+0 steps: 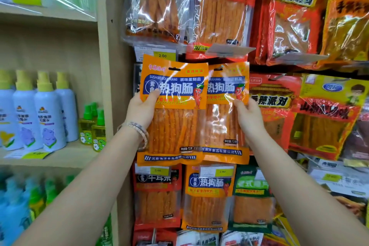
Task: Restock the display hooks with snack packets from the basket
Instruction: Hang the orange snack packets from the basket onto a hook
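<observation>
Hanging packets (289,26) fill the wall behind both hands. Front orange packet (175,126): left hand (142,112) pinches its left edge, thumb on front. Second orange packet (223,126), tucked behind the first: right hand (249,118) grips its right edge. Bracelet (139,134) sits just below the left grip.

The front orange packet (173,106) carries "SUSHIREGOUCHANG", "调味面制品", a circled "素食" and large "热狗肠", with "净含量:72克" and "河南海洋食品有限公司" near its bottom edge. The second orange packet (223,126), partly behind it, repeats "热狗肠" and "净含量:72克". The yellow price tag (162,55) above reads "2 00". The lower-left price tag (157,170) and lower-right price tag (222,171) read "2.00". The top red packet (221,6) says "牛蹄筋", the right red packet (269,102) "香辣派对", and the hanging orange packet (207,195) "素食" and "热狗肠".
</observation>
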`<move>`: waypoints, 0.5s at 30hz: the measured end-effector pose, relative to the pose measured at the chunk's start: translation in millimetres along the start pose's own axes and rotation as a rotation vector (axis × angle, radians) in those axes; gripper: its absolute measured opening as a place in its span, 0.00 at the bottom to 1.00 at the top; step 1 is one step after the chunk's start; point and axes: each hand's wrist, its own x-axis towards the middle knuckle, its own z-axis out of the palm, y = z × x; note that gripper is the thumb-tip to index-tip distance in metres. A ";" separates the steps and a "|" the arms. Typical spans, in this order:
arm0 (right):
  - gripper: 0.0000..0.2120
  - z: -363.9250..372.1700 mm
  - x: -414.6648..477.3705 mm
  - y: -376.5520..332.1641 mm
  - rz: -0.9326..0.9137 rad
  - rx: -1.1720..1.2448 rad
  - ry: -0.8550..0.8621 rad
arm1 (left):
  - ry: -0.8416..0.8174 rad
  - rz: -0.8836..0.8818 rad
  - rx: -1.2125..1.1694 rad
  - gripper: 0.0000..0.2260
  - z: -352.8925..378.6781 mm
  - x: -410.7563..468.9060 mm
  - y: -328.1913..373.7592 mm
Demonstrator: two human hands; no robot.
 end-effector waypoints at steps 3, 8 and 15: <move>0.06 9.5 6.2 1.9 -0.041 -0.142 0.038 | -0.019 0.003 -0.003 0.08 2.3 -0.9 -0.4; 0.11 14.2 11.9 8.4 -0.089 -0.515 0.025 | -0.025 0.007 0.017 0.08 6.2 -3.9 -4.5; 0.18 13.5 -4.6 10.3 -0.201 -0.372 0.132 | -0.088 0.014 0.000 0.09 17.6 -5.7 -8.1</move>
